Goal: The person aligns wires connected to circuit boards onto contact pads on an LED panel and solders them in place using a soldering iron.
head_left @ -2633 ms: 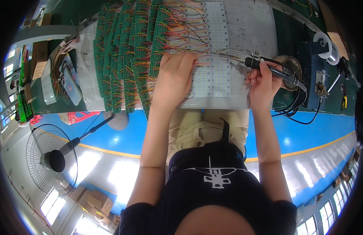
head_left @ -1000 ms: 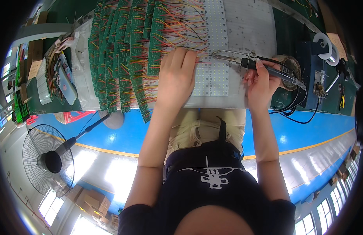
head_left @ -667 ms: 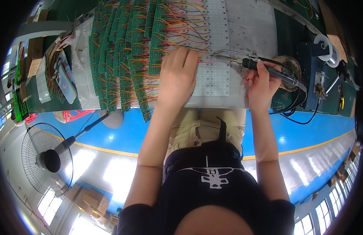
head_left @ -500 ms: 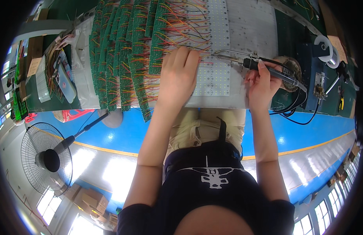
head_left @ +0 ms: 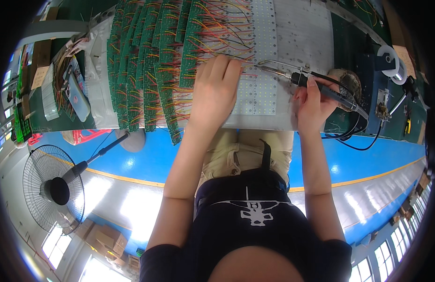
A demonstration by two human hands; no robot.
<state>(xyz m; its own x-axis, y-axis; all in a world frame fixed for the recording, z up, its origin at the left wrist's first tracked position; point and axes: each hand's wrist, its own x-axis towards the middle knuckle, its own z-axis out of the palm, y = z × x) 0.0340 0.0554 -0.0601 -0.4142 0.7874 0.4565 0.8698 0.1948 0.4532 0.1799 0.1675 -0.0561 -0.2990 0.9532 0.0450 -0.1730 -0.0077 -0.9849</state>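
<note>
The left hand (head_left: 216,91) bends its fingers down at the coloured wires (head_left: 229,40); whether it grips any, I cannot tell. The right hand (head_left: 316,104) grips a soldering iron (head_left: 299,79), tip toward 10 o'clock, above or touching white LED boards (head_left: 263,96) at the left hand's 3 o'clock. Green circuit boards (head_left: 166,70) lie toward its 10 o'clock.

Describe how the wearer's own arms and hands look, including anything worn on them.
The left hand and right hand are bare: no gloves, rings, watch or bracelet can be seen. The forearms are uncovered too. Short, dark sleeves, navy or black, end above the elbows.
</note>
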